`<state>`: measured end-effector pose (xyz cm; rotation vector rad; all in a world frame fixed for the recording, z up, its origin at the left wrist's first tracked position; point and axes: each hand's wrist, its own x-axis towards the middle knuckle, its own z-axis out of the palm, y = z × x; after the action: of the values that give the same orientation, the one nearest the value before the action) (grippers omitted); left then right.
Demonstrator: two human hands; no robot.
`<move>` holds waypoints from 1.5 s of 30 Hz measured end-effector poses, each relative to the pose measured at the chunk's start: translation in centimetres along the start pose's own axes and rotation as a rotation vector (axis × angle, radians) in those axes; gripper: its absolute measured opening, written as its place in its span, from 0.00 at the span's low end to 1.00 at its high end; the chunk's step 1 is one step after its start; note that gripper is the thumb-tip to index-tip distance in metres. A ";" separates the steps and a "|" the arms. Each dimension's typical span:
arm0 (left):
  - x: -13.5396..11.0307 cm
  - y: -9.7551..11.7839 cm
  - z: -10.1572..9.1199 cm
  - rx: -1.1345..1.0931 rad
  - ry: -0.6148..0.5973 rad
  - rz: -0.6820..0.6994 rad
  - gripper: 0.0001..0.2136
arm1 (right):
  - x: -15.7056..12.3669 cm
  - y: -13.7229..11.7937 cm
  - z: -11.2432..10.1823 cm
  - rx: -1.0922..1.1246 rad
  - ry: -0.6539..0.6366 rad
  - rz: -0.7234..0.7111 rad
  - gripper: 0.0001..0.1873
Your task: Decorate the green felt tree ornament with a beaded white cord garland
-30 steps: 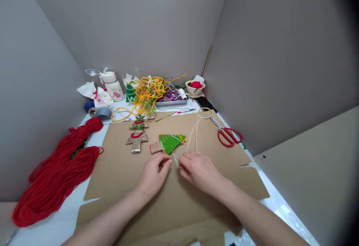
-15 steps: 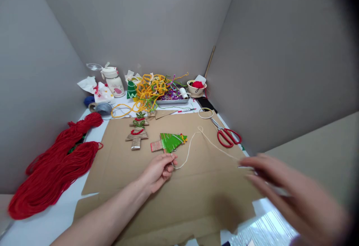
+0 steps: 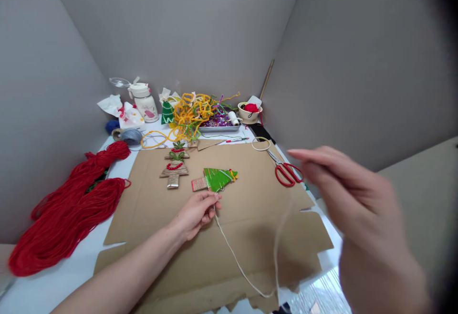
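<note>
My left hand (image 3: 200,214) is closed in a pinch on a white string (image 3: 234,259) at the lower edge of a green tree ornament (image 3: 217,179). The tree is wrapped in green, has yellow and red bits at its tip and a brown trunk, and lies on its side with the tip to the right. From my left hand the string hangs in a long loop toward the front edge. It then climbs, blurred, toward my right hand (image 3: 354,199). That hand is raised at the right with fingers pinched together on the string; its exact fingertip hold is blurred.
Brown cardboard (image 3: 171,261) covers the table. Two brown trees (image 3: 173,173) with red beads lie left of the green one. Red-handled scissors (image 3: 286,173) and a ring (image 3: 261,143) lie right. Red yarn (image 3: 78,223) fills the left; a bead tray (image 3: 220,128) stands behind.
My right hand has risen from the lower right, its fingers now pinched. The string's loop has swung from beside the tree down toward the front edge. My left hand has shifted slightly left.
</note>
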<state>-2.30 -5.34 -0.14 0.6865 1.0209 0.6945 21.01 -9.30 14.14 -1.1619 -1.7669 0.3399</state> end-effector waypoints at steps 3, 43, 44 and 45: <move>0.2 0.2 -0.3 0.072 0.028 0.012 0.12 | 2.2 2.4 3.2 0.045 -0.034 -0.006 0.14; 2.2 1.6 -1.4 0.618 0.153 0.249 0.13 | -1.9 10.2 15.8 -0.042 -0.450 -0.008 0.07; 2.2 1.5 -1.4 0.619 0.155 0.248 0.13 | -1.9 10.1 15.9 -0.020 -0.444 0.009 0.07; 2.2 1.5 -1.4 0.621 0.158 0.245 0.13 | -2.0 9.9 16.0 0.010 -0.433 0.033 0.07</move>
<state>-3.11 -2.45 -0.61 1.3290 1.3275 0.6484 13.48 -1.83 -1.48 -1.1729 -2.1144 0.6588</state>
